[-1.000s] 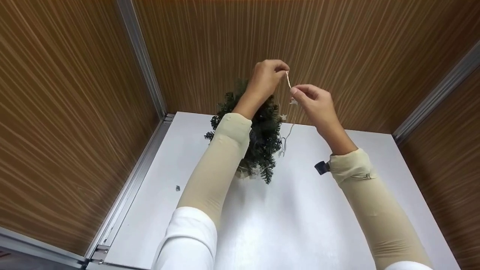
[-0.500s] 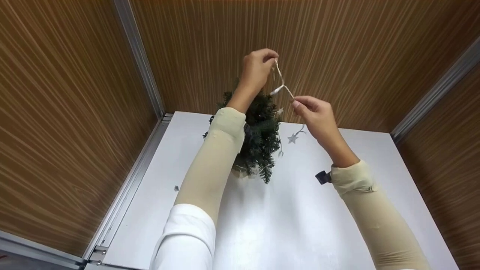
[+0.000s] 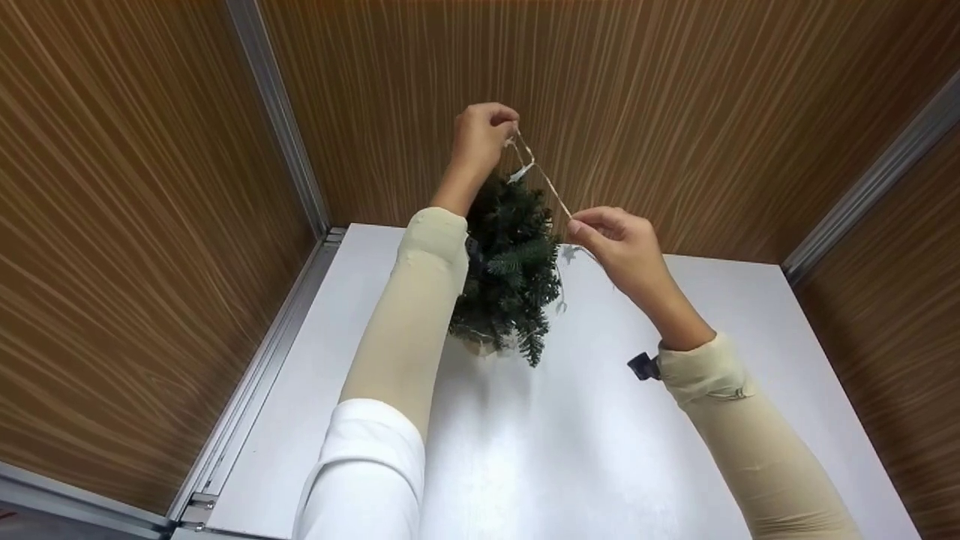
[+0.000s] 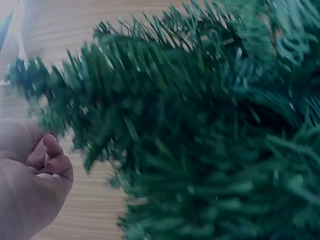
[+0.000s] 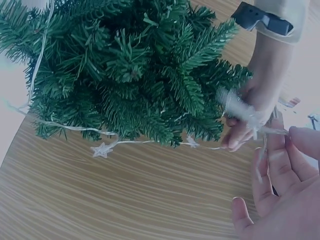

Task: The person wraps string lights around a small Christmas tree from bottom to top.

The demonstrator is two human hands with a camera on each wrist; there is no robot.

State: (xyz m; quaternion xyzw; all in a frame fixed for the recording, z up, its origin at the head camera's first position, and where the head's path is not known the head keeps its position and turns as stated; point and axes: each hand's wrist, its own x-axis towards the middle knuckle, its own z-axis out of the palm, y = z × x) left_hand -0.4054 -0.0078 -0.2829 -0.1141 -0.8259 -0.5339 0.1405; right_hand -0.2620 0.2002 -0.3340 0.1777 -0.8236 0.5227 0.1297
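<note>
A small artificial Christmas tree [image 3: 517, 259] stands at the back of the white table. Above its top, my left hand [image 3: 480, 142] pinches a pale string of star lights [image 3: 553, 193] between thumb and fingertips. Lower and to the right, my right hand [image 3: 626, 251] pinches the same string, and the stretch between them runs taut and slanting. One star light [image 3: 521, 173] dangles from that stretch. In the right wrist view, the string passes along the branches with a clear star [image 5: 102, 150] on it. Green needles fill most of the left wrist view, hiding my left fingertips.
Wood-grain panels [image 3: 637, 97] rise behind and at both sides of the white table [image 3: 555, 450], joined by metal frame posts [image 3: 281, 112]. A black wrist camera [image 3: 643, 366] sits on my right sleeve. More string hangs along the tree's right side.
My left hand has moved left, over the tree's top, drawing the string with it. The right hand has come down slightly, and the span of string between the hands has grown longer.
</note>
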